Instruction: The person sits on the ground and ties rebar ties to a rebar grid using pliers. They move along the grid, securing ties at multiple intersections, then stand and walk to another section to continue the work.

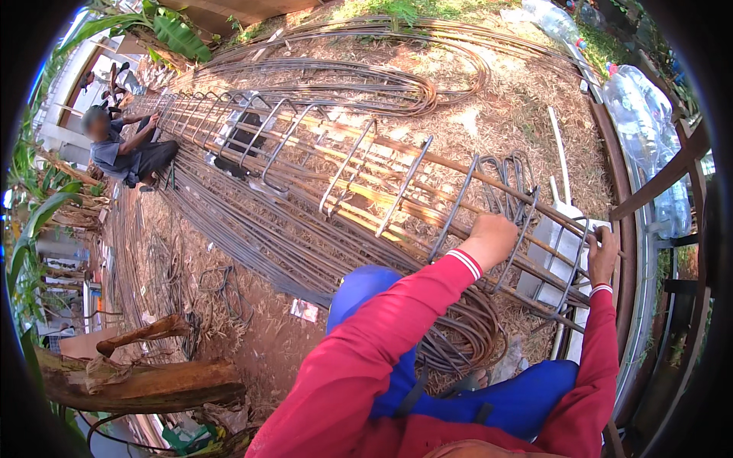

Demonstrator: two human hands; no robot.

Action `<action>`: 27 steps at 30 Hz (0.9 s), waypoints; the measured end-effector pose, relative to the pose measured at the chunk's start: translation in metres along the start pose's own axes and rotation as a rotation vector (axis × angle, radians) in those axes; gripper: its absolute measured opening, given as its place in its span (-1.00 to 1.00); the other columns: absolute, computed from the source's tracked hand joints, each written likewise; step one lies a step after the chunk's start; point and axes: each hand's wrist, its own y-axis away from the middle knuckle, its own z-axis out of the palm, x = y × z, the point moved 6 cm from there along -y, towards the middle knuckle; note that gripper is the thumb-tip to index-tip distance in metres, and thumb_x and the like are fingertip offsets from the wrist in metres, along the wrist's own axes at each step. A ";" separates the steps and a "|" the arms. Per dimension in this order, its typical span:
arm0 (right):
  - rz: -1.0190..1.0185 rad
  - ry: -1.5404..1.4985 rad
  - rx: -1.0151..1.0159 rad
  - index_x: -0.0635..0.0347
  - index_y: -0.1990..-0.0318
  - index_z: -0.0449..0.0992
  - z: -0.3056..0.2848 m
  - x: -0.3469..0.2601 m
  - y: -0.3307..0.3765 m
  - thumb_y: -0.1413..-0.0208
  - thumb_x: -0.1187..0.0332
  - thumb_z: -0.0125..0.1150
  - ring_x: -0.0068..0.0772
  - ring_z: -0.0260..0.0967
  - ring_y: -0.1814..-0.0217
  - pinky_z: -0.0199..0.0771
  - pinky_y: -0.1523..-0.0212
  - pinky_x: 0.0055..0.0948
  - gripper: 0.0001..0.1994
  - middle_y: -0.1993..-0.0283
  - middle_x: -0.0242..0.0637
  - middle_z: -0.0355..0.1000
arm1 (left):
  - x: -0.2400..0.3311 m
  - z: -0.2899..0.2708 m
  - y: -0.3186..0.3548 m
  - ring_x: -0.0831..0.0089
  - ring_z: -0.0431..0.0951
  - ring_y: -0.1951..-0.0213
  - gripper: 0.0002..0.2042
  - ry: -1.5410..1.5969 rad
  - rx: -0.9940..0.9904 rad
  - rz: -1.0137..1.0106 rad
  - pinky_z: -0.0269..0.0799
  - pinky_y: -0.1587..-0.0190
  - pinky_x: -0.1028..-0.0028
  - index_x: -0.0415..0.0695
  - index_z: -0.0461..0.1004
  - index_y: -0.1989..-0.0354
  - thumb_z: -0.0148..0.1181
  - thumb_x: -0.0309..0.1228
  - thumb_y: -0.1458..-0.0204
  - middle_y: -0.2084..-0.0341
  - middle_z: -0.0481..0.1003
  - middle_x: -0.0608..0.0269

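Observation:
A long rebar cage (343,172) of rusty bars and grey square stirrups lies across the dirt in front of me. My left hand (492,237) is closed around a grey stirrup near the cage's close end. My right hand (603,256) grips the last stirrup (576,263) at the end of the cage. Both arms wear red sleeves with white cuffs. My knees in blue trousers (527,393) show below.
A seated person (122,149) works at the cage's far end. Loose rebar bundles (229,221) lie beside the cage and coiled bars (382,76) behind it. A log (145,382) sits lower left, a white block (557,237) under the cage, and a metal fence (649,229) at right.

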 end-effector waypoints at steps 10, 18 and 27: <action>-0.143 0.084 0.035 0.29 0.23 0.46 -0.006 -0.019 0.000 0.06 0.52 0.33 -0.02 0.35 0.20 0.31 0.15 -0.14 -0.78 0.32 -0.12 0.39 | -0.017 0.004 0.002 0.11 0.65 0.23 -0.85 0.020 -0.032 -0.043 0.57 0.21 0.20 -0.16 0.64 0.37 0.14 -0.46 0.05 0.34 0.63 0.04; 0.128 -0.360 -0.827 0.31 0.24 0.60 0.004 -0.048 0.044 0.01 0.28 0.40 -0.18 0.53 0.18 0.45 0.08 -0.29 -0.73 0.29 -0.10 0.57 | -0.038 0.004 0.003 -0.01 0.61 0.16 -0.83 0.027 -0.176 -0.090 0.53 0.15 0.12 -0.23 0.59 0.31 0.13 -0.47 0.02 0.27 0.59 -0.09; 0.079 -0.306 -0.723 0.30 0.25 0.59 -0.003 -0.059 0.059 0.06 0.26 0.42 0.02 0.46 0.16 0.40 0.09 -0.18 -0.70 0.31 -0.03 0.50 | -0.044 0.005 0.006 0.04 0.60 0.17 -0.84 -0.070 -0.040 -0.034 0.49 0.10 0.13 -0.14 0.60 0.34 0.29 -0.31 0.01 0.34 0.60 0.01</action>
